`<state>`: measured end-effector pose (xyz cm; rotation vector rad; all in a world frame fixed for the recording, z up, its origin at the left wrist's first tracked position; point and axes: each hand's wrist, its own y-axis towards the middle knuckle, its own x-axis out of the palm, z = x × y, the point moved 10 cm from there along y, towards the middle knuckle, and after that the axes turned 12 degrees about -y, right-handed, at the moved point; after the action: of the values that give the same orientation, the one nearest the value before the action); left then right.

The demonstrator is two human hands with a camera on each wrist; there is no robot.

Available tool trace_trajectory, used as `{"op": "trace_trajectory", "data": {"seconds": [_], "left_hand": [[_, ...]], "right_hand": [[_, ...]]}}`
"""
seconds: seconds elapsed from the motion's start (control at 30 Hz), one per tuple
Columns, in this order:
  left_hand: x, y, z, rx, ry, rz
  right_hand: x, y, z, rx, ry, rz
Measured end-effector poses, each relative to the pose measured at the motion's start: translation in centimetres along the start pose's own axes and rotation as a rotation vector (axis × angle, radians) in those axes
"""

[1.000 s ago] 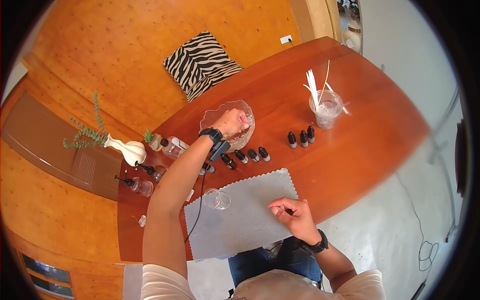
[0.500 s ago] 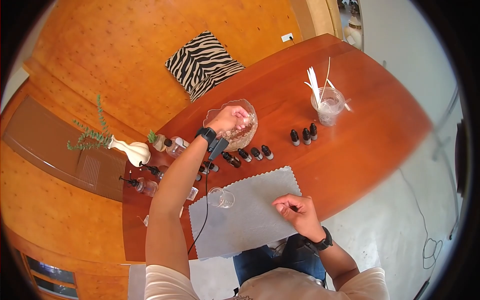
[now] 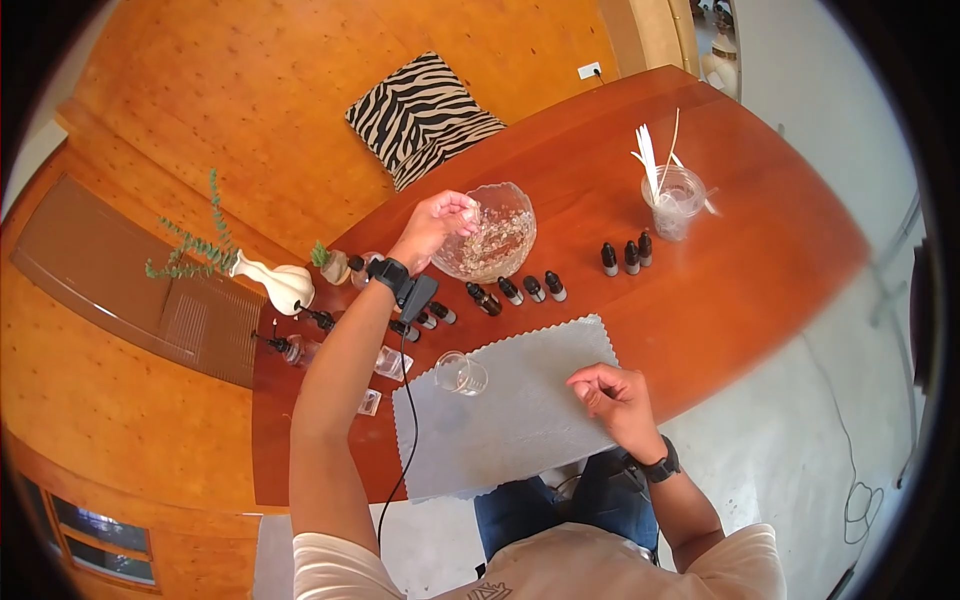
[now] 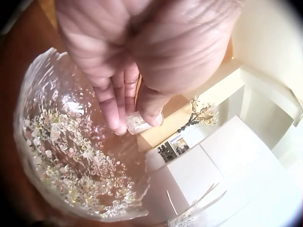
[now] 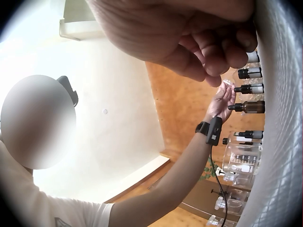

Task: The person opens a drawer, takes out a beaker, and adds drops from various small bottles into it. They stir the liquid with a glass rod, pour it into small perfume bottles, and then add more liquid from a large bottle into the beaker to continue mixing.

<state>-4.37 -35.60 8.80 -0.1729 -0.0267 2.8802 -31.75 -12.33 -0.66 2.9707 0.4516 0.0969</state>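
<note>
My left hand is raised over the left rim of a scalloped clear glass bowl. Between thumb and fingertips it pinches a small clear vial, tilted sideways, with pale bits showing inside. Small translucent and pale coloured stones lie across the bottom of the bowl. My right hand, fingers loosely curled and holding nothing, is at the right side of the grey mat. A clear glass beaker stands near the mat's upper left edge.
Several dark dropper bottles line up between bowl and mat, with a further group to the right. A plastic cup holding white sticks stands farther back. Pump bottles and a white vase are at the left.
My left hand has drawn back from inside the bowl to its left rim, lifting the pinched vial and uncovering the stones. My right hand stays in much the same pose.
</note>
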Motion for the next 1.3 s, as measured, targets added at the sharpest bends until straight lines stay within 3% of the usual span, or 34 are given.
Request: {"op": "trace_trajectory", "data": {"seconds": [0.23,0.37,0.63,0.77,0.87,1.07,1.3], "left_hand": [[-1.5,-7.7,6.0,0.217,0.025,0.082],[-0.2,-15.4,7.1,0.128,0.098,0.175],[2.7,-24.7,2.0,-0.104,0.28,0.131],[4.9,-25.1,3.3,-0.099,0.583,0.129],[5.7,-24.5,2.8,-0.1,0.691,0.057],[7.7,-23.4,3.1,0.069,0.948,-0.033],[9.2,-23.1,3.5,0.094,1.093,-0.096]], "right_hand": [[0.1,0.0,0.8,0.018,-0.002,-0.024],[0.3,0.2,0.5,0.008,0.023,-0.019],[0.5,0.2,0.9,0.021,-0.019,-0.024],[0.5,0.1,0.8,0.025,-0.034,-0.011],[0.5,0.1,0.7,0.027,-0.029,0.002],[0.4,0.1,0.9,0.004,-0.019,-0.008],[0.4,0.2,1.2,0.005,0.002,-0.005]]}}
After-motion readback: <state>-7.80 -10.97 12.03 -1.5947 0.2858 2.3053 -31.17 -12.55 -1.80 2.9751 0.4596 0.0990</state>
